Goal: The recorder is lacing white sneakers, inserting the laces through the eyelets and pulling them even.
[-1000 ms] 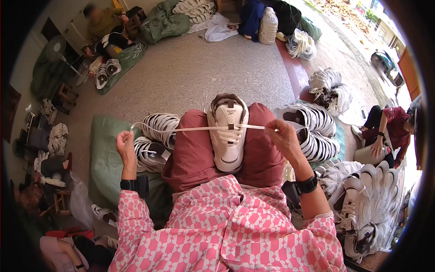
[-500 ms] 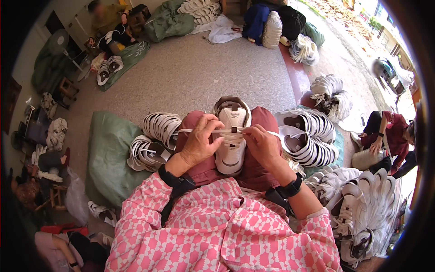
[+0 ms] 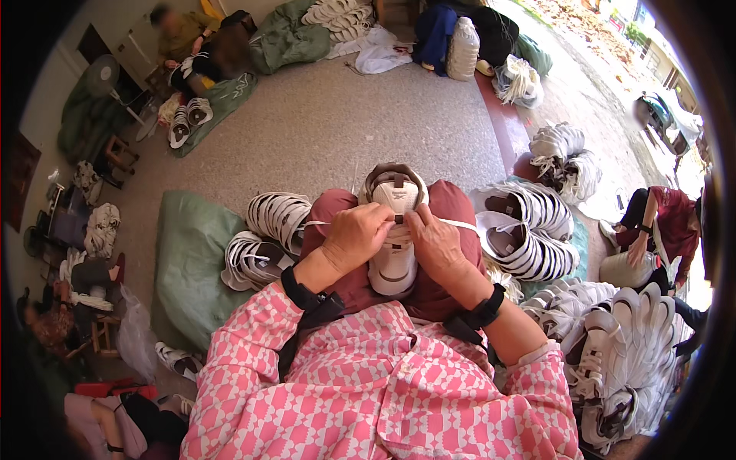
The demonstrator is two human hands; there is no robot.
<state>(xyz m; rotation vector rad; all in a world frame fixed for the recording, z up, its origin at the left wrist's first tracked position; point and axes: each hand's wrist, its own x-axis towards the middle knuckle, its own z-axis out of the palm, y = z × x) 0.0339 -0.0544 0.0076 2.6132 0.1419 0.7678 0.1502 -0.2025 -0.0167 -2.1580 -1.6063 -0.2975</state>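
A white and beige sneaker (image 3: 394, 270) rests upright between my knees, its heel opening away from me and its toe toward me. My left hand (image 3: 359, 234) pinches a white shoelace at the left side of the tongue. On the other side my right hand (image 3: 435, 239) is closed on the lace too, close to the dark loop on the tongue. A stretch of the white shoelace (image 3: 458, 225) runs out to the right over my thigh, and another end shows left of my left hand. My fingers cover the upper lacing.
Stacked sneakers (image 3: 270, 238) lie left beside a green sack (image 3: 188, 264). More stacked sneakers (image 3: 529, 230) stand right, with a large pile (image 3: 625, 353) at lower right. A person in dark red (image 3: 667, 230) sits at far right; others work at the left.
Both hands have drawn together over the tongue. The lace stretched between them before is now mostly hidden behind my fingers.
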